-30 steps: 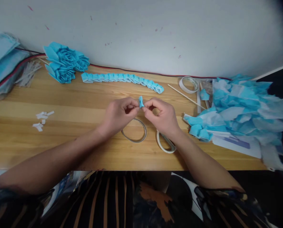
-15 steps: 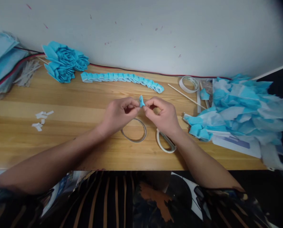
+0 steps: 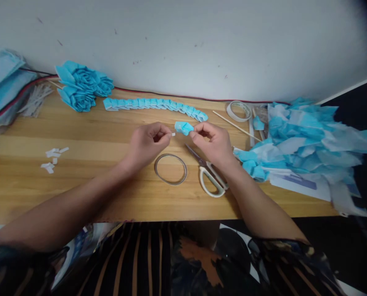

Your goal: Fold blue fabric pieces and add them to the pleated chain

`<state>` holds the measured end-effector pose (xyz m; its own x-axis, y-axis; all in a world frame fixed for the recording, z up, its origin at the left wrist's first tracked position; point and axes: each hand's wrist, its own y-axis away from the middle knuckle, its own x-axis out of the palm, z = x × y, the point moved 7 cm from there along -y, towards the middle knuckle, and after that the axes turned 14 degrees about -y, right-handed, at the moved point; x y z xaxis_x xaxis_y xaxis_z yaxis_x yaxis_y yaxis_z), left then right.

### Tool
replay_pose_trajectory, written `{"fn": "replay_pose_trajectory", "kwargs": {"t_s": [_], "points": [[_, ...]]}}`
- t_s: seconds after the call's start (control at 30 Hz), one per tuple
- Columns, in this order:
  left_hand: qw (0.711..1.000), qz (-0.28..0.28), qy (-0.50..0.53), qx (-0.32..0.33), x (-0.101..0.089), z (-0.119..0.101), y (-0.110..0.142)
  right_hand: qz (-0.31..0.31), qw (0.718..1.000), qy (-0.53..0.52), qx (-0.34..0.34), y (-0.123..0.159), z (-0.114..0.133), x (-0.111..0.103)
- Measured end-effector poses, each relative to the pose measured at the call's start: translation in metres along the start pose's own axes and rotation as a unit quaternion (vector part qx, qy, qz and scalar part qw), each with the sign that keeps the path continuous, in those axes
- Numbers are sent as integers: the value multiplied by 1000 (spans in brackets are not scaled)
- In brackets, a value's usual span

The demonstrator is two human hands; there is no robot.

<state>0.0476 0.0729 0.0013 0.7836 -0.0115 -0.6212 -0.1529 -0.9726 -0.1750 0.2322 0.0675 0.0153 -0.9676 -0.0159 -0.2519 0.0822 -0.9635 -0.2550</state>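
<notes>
Between thumb and fingers, my left hand (image 3: pixel 148 142) pinches a tiny white strip (image 3: pixel 173 134), probably tape or backing paper. My right hand (image 3: pixel 212 142) grips a small folded piece of blue fabric (image 3: pixel 184 128) by its right end; the piece is raised above the table. A narrow gap separates the white strip from the blue piece. Below my right hand lie scissors (image 3: pixel 212 179) with white handles, partly covered by the hand and wrist. A thin ring, perhaps a tape roll (image 3: pixel 171 169), rests on the table between my forearms.
Blue fabric roses (image 3: pixel 83 84) and a row of folded blue pieces (image 3: pixel 152 103) lie along the back. White scraps (image 3: pixel 52 158) are at left. A tape roll (image 3: pixel 238 111), a stick (image 3: pixel 235 125) and a heap of blue fabric (image 3: pixel 312 144) occupy the right.
My hands have moved apart. The left now holds a white strip away from the blue piece, which has turned sideways in my right hand. More of the scissors shows.
</notes>
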Motion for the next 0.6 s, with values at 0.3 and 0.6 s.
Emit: {"fn": "replay_pose_trajectory", "kwargs": {"t_s": [0.3, 0.6], "points": [[963, -96, -251, 16, -140, 13, -3, -63, 985, 146, -61, -23, -16, -52], [933, 11, -339, -124, -205, 121, 59, -104, 985, 138, -4, -27, -9, -59]]}}
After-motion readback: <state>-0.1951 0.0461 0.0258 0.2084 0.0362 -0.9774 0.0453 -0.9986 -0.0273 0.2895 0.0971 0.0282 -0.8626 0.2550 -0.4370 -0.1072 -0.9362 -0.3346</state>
